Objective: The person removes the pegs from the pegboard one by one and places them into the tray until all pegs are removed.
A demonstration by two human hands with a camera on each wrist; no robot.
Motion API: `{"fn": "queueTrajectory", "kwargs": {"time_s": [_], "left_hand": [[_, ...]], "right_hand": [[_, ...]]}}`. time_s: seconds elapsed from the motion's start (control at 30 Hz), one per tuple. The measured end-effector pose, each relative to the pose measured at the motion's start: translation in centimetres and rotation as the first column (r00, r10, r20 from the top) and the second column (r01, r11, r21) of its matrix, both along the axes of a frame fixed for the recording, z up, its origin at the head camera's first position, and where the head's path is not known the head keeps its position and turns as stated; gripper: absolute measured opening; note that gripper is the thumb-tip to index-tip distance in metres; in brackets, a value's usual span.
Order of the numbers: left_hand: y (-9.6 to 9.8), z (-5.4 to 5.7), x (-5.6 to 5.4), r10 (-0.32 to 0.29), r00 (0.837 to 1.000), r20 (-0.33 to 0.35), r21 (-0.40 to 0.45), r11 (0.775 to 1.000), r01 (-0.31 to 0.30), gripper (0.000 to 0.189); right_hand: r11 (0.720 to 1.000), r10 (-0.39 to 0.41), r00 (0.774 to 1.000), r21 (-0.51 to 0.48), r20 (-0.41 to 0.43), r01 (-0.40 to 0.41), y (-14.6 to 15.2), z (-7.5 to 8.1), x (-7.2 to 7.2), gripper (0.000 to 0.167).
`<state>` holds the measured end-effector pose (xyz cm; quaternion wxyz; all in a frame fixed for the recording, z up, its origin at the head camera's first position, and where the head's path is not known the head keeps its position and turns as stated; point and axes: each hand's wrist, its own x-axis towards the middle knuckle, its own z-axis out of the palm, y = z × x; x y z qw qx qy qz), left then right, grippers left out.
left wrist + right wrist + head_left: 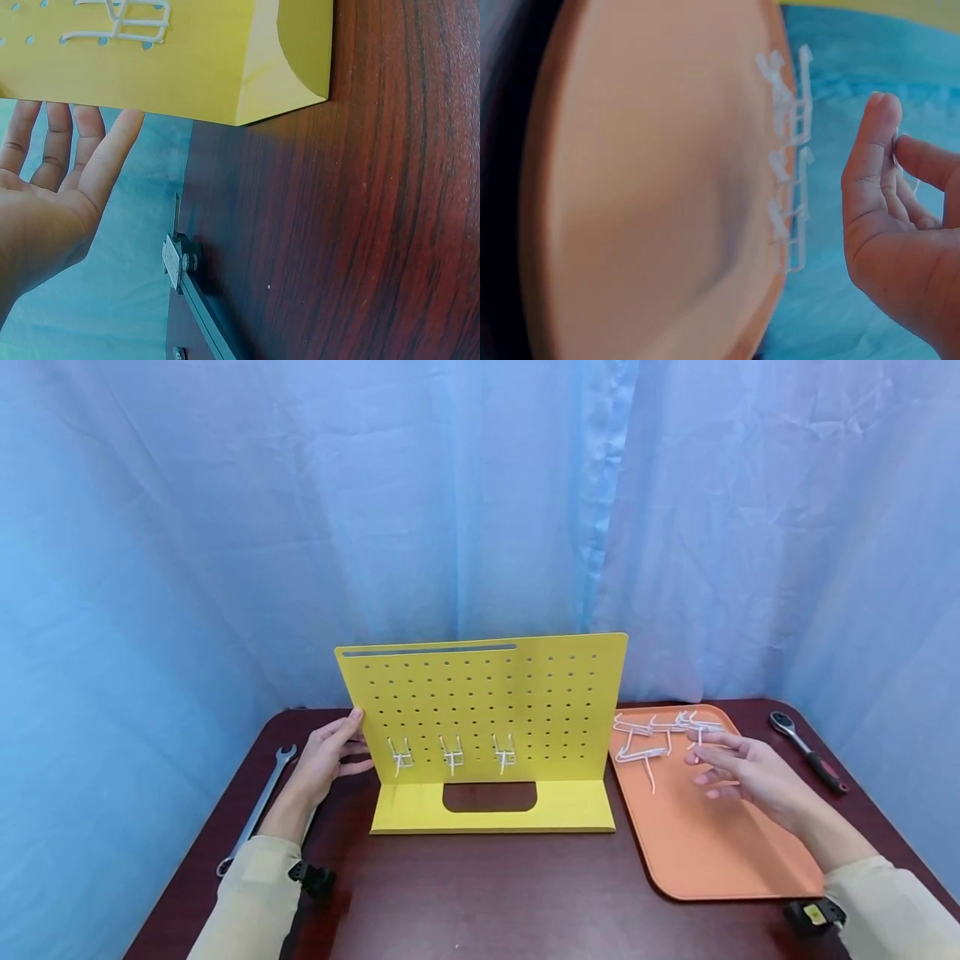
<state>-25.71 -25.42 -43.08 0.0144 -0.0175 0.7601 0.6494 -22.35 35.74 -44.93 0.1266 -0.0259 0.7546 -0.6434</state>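
A yellow pegboard [558, 718] stands upright on its base, with three white wire hooks [452, 757] fixed along its lower rows. At the board's left edge is my left hand [330, 756], thumb at the front edge and fingers reaching behind; the left wrist view shows those fingers [88, 124] meeting the edge. Over the orange tray [720, 843] hovers my right hand [750, 772]. Its thumb and index finger come together on a thin white hook [898, 146], mostly hidden by the fingers. Several white hooks [641, 754] lie at the tray's far left end.
A combination wrench [258, 810] lies on the left of the dark wooden table [480, 893]. Near it is a caliper [187, 277], partly behind my left arm in the head view. A ratchet [810, 753] lies right of the tray. Blue curtains [480, 527] surround the table.
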Motion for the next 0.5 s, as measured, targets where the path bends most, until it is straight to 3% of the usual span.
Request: {"fn": "queueTrajectory", "kwargs": {"time_s": [0.17,0.33,0.5], "left_hand": [[0.0,0.1,0.0,-0.001,1.000,0.000,0.001,1.000,0.001,0.065],[-0.1,0.0,-0.1,0.002,1.000,0.004,0.000,1.000,-0.002,0.064],[0.0,-0.1,-0.1,0.006,1.000,0.006,0.009,1.000,-0.006,0.063]], "right_hand": [[1.000,0.003,0.993,-0.002,0.114,-0.003,1.1,-1.7,-1.1,0.051],[0.999,0.047,0.977,-0.007,0.209,-0.047,1.8,-3.5,-2.1,0.047],[0.997,0.062,0.968,0.018,0.241,-0.069,1.9,-4.0,-2.3,0.050]]}}
